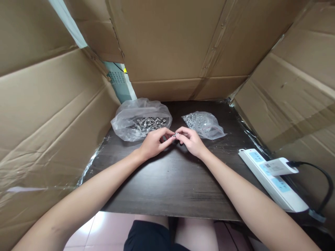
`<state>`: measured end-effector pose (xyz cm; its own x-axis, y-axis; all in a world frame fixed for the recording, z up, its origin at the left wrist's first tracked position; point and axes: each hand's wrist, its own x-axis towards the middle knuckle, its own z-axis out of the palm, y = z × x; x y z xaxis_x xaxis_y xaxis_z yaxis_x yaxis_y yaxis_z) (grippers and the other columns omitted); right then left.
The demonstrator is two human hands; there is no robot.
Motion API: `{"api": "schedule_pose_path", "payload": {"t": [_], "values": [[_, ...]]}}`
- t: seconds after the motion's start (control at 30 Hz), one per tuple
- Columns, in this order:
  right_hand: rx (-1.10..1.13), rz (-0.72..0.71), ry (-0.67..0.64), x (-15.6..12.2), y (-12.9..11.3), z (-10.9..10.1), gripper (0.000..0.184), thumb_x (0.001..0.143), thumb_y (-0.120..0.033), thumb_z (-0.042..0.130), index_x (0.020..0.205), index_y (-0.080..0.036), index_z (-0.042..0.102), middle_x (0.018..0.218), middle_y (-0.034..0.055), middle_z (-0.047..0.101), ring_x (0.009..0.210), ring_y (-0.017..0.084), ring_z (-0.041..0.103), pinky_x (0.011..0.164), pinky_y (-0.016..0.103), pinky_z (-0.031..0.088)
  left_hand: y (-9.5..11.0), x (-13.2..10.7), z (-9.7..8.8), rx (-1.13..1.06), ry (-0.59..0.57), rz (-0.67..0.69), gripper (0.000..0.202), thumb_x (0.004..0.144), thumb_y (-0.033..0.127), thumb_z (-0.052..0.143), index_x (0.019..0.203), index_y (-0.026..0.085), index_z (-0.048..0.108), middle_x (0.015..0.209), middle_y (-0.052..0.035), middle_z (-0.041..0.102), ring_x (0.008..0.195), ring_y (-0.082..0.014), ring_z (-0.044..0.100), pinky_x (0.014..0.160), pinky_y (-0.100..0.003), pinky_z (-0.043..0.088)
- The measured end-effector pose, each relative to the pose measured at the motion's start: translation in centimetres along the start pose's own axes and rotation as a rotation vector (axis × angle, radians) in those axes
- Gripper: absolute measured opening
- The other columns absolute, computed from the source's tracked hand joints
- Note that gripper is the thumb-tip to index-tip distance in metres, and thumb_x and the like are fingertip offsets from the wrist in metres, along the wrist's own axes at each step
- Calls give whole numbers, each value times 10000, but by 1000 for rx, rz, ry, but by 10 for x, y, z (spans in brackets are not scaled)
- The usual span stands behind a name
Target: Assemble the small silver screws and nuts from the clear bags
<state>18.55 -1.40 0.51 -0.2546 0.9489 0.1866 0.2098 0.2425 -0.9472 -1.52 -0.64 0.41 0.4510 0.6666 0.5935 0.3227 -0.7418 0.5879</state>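
Observation:
Over the middle of the dark table, my left hand and my right hand meet fingertip to fingertip. Both pinch a small shiny metal piece, too small and too covered by fingers to name. Just behind my left hand, a clear plastic bag lies open with many round metal fittings in it. A smaller clear bag holding silvery screws lies behind my right hand.
A white power strip with a plugged-in white adapter and black cable lies at the table's right. Cardboard walls enclose the dark tabletop on the left, back and right.

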Motion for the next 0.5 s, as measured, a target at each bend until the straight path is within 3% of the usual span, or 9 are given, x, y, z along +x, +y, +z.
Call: {"api": "schedule_pose_path", "payload": {"t": [0.5], "values": [[-22, 19, 5, 1, 0, 2, 230, 849, -418, 614, 828, -193, 652, 724, 1, 624, 615, 135, 509, 604, 290, 409, -2, 1, -1, 47, -1, 24, 120, 971, 266, 663, 1019, 163, 700, 882, -32, 750, 699, -113, 681, 615, -195, 528]]}}
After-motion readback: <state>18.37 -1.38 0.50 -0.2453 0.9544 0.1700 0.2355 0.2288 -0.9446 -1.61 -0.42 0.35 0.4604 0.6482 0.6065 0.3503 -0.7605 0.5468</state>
